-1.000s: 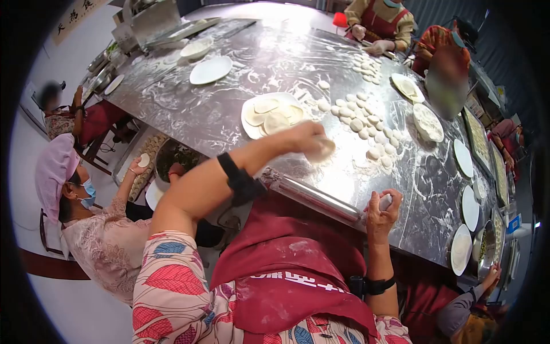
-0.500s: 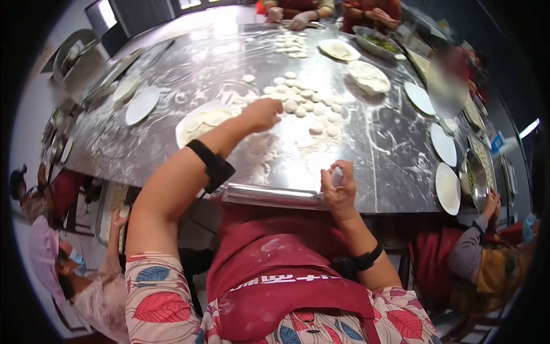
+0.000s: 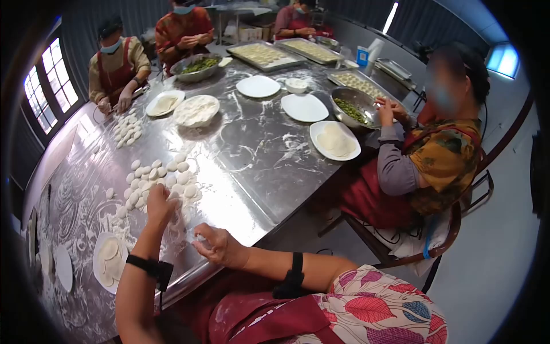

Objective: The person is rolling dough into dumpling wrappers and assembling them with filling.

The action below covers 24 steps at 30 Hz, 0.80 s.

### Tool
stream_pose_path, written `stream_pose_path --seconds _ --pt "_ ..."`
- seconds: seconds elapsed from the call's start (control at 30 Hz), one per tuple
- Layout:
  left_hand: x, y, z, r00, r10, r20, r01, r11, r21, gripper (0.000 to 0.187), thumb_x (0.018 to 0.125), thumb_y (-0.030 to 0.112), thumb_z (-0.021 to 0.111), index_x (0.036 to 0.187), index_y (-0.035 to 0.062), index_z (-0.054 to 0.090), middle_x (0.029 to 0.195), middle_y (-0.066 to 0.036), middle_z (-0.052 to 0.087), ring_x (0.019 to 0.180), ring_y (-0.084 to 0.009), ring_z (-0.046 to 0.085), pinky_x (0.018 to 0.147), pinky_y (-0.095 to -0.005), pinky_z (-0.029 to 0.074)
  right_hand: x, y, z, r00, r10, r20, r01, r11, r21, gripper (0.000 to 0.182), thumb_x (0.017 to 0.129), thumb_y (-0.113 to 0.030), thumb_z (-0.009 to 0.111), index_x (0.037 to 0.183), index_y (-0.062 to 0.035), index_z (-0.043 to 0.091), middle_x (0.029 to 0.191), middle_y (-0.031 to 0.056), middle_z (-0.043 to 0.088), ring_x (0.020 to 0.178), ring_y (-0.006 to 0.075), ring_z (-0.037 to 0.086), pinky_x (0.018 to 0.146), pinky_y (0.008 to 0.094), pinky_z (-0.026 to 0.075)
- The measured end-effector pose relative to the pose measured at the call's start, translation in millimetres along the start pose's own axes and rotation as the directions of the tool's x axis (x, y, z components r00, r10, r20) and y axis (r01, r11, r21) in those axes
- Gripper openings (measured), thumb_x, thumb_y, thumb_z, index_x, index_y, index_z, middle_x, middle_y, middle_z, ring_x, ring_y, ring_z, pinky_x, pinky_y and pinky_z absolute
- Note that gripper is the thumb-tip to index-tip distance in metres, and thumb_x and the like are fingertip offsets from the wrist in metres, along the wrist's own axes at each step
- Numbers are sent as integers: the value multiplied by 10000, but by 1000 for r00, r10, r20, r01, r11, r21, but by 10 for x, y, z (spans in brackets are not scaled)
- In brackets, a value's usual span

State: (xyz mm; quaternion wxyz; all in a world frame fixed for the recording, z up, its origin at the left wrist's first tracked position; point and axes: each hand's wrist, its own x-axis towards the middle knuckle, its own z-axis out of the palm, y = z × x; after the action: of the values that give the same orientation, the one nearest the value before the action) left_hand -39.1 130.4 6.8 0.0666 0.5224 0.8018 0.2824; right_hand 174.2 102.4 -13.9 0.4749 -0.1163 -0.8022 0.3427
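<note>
My left hand (image 3: 160, 202) reaches into the near edge of a cluster of small flattened dough pieces (image 3: 153, 172) on the floury metal table (image 3: 246, 157). Its fingers are curled together, and whatever they may pinch is hidden. Nearer the table's front edge, my right hand (image 3: 219, 245) is closed around a pale, rounded-ended thing (image 3: 200, 237), mostly covered by the fingers. Left of my left forearm lies a white plate (image 3: 107, 286) bearing thin round dough wrappers (image 3: 110, 257).
Farther off stand a bowl of flour (image 3: 196, 110), a plate of wrappers (image 3: 335, 141), white plates (image 3: 305, 108) and a metal bowl of green filling (image 3: 350, 112). A co-worker (image 3: 441, 143) sits at the right; others work across the table. Trays (image 3: 263, 55) hold rows of small pieces.
My view has swung to the right, bringing the seated co-worker and the trays into fuller sight. My left hand has come to the dough pieces' near edge; my right hand stays closed.
</note>
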Motion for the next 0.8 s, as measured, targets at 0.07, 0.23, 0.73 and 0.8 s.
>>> stream_pose_path --seconds 0.07,0.23,0.73,0.8 --pt "-35 26 -51 1000 -7 28 13 979 -202 212 608 89 701 732 26 541 668 -67 517 641 -182 540 587 -311 451 9 -25 -30 999 26 23 -26 1000 0 262 797 -38 590 991 -47 414 775 197 540 666 408 564 551 421 442" --pt "-644 243 -555 902 -39 429 307 757 -577 215 670 10 681 867 0 596 727 -21 575 669 -110 546 597 -243 448 15 -103 -80 999 50 2 -50 995 85 269 756 -4 645 963 -11 474 788 166 527 611 318 576 503 374 445" --pt "-1276 -119 -588 885 -96 455 246 927 -283 112 704 41 670 775 -38 635 668 -65 622 614 -115 570 580 -256 452 406 192 189 992 115 47 -112 992 -66 278 800 -84 623 996 -45 431 725 197 538 629 380 572 543 422 440" --pt "-1295 -118 -622 880 -93 465 265 910 -318 110 708 47 673 767 -34 629 660 -63 616 603 -110 561 561 -258 447 363 201 172 997 64 35 -62 997 -48 284 803 -99 625 1006 -47 433 722 196 542 633 378 577 551 419 447"
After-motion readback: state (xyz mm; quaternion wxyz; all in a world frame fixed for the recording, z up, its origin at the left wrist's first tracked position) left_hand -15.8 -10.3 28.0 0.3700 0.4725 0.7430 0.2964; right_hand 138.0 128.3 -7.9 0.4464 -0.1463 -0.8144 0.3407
